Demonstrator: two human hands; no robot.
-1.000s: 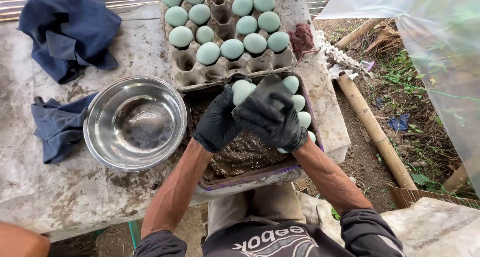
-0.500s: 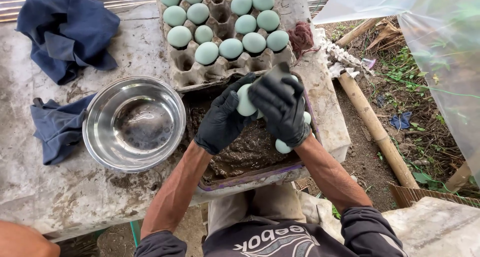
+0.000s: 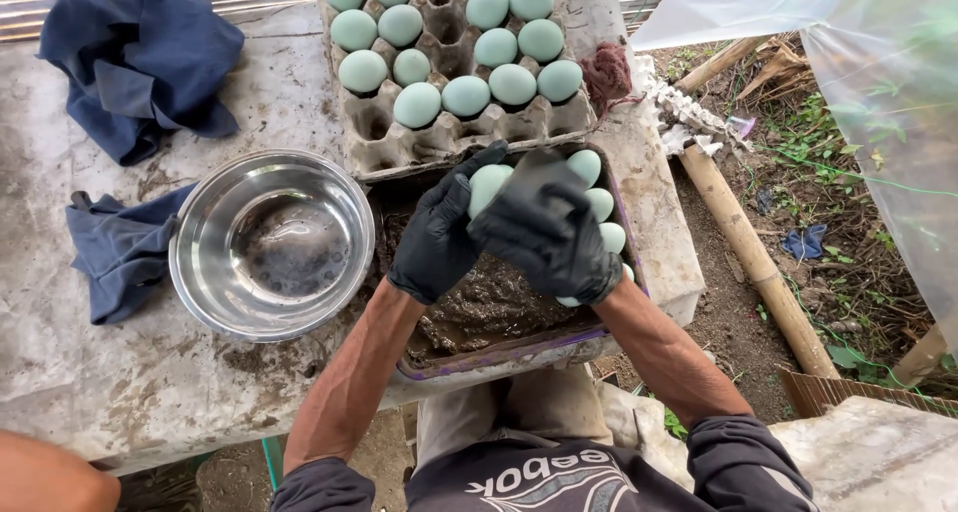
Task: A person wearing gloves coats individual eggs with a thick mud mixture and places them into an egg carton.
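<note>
From the head camera, both hands wear black gloves and meet over a shallow purple-rimmed tray (image 3: 519, 350) of dark wet mud that sits at the near edge of the stained counter (image 3: 150, 372). The left hand (image 3: 437, 235) has its fingers curled around a pale blue-green egg (image 3: 487, 186), gripping it from the left, while the right hand (image 3: 547, 231) lies across the egg's right side with its fingers closed over it, so only the egg's top shows. Along the tray's right wall, partly hidden by the right hand, stands a row of more pale eggs (image 3: 602, 205). Just behind the tray lies a grey cardboard egg carton (image 3: 399, 143), many of its cups filled with the same blue-green eggs, the near row of cups bare. Left of the tray, almost touching it, sits a steel bowl (image 3: 269, 243). Further left of the bowl lie two dark blue cloths (image 3: 135, 58), one bunched behind, one partly under the bowl's rim.
</note>
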